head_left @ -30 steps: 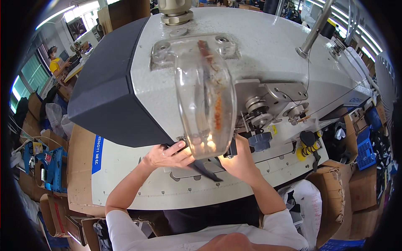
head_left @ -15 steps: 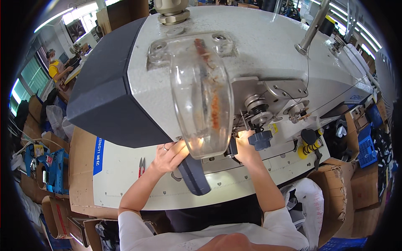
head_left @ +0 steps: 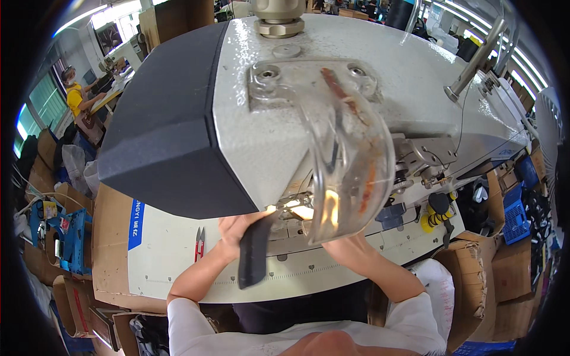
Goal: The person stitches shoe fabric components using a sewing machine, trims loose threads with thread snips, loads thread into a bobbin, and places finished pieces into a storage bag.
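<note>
In front of me stands a white sewing machine [head_left: 261, 142] with a dark grey end cover. A clear, rust-marked plastic guard [head_left: 356, 172] hangs before its lit needle area. My left hand [head_left: 233, 230] is closed beside the needle area, at the upper end of a dark grey strip-like piece [head_left: 253, 258]. That piece hangs down over the table's front part, and the machine head hides some of my fingers. My right hand [head_left: 347, 248] reaches in under the guard from the right; its fingertips are hidden behind the guard.
Red-handled thread snips [head_left: 200, 244] lie on the white machine table [head_left: 166, 261], left of my forearm. A yellow-and-black spool-like thing [head_left: 436, 213] stands at the table's right. Cardboard boxes [head_left: 466, 285] flank the table. Far left, a person in yellow [head_left: 76, 101] sits at another table.
My view has shifted, so the machine and guard appear farther right. The dark grey strip has turned and swung left with my left hand. My right hand has come left, lower under the guard.
</note>
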{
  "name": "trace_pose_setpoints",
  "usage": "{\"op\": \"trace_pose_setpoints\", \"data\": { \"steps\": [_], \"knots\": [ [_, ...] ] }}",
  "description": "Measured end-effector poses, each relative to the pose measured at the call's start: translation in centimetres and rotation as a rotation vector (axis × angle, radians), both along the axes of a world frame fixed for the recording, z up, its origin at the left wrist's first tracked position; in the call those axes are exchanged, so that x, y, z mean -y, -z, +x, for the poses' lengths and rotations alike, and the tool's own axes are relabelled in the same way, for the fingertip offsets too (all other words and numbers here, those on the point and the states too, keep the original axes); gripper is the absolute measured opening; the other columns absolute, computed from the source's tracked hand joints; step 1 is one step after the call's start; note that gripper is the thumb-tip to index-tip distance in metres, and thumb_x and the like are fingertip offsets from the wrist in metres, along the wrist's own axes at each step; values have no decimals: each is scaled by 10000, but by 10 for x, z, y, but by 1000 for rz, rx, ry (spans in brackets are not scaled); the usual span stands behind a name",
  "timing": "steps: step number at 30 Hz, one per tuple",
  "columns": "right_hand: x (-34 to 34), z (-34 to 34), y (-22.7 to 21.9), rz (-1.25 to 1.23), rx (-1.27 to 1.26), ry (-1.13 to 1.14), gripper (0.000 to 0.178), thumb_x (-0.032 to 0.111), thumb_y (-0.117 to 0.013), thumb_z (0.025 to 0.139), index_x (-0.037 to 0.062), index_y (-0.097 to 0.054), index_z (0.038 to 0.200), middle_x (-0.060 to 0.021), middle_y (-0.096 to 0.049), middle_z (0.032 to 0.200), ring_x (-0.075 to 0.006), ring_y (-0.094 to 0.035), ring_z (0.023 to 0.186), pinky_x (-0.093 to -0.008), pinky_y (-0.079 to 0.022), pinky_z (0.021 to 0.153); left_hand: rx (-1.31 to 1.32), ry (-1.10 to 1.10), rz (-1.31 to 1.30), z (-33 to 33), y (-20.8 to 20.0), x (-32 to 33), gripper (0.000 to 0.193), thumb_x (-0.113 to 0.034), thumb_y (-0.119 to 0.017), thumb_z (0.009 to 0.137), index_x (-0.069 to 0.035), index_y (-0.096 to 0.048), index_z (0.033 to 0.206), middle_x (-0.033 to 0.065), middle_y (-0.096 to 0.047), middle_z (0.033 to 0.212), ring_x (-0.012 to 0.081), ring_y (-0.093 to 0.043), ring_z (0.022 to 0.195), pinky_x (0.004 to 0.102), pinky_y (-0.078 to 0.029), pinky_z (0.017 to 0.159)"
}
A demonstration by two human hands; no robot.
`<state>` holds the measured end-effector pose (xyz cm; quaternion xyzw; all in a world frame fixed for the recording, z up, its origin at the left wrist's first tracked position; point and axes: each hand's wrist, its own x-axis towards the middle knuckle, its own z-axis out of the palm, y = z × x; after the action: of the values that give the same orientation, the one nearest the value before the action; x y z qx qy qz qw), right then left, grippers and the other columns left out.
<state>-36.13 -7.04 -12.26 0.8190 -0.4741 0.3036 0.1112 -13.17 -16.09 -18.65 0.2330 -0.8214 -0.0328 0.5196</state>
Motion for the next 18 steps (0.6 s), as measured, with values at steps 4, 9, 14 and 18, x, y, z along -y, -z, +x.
{"op": "trace_pose_setpoints", "data": {
  "steps": [4, 9, 14, 18],
  "knots": [
    [2, 3, 14, 81, 278, 22, 156, -20, -627, 665, -15, -559, 805, -130, -521, 666, -317, -539, 604, -435, -421, 537, 93, 69, -227, -2, -21, 1, 338, -138, -667, 679, -79, -724, 1007, 31, -664, 893, 153, -608, 743, 248, -440, 660],
    [-1, 14, 30, 180, 652, 13, 144, -19, -607, 693, -19, -552, 826, -134, -515, 646, -320, -527, 610, -449, -386, 560, 275, -17, -306, 3, -16, 2, 338, -139, -662, 680, -73, -720, 1007, 29, -649, 878, 136, -573, 670, 268, -443, 643],
    [-12, 15, 25, 147, 482, 29, 116, -17, -595, 741, -13, -570, 854, -114, -547, 676, -314, -520, 601, -423, -387, 553, 220, -57, -208, 2, -9, -5, 319, -153, -656, 702, -58, -712, 1002, 45, -642, 865, 150, -576, 672, 275, -443, 625],
    [-13, 21, 30, 102, 420, 75, 127, -16, -585, 778, -5, -592, 904, -98, -558, 688, -285, -522, 598, -394, -393, 552, 140, -76, -176, -3, -7, -5, 308, -182, -661, 714, -64, -710, 994, 33, -641, 867, 133, -573, 677, 273, -437, 627]
  ]
}}
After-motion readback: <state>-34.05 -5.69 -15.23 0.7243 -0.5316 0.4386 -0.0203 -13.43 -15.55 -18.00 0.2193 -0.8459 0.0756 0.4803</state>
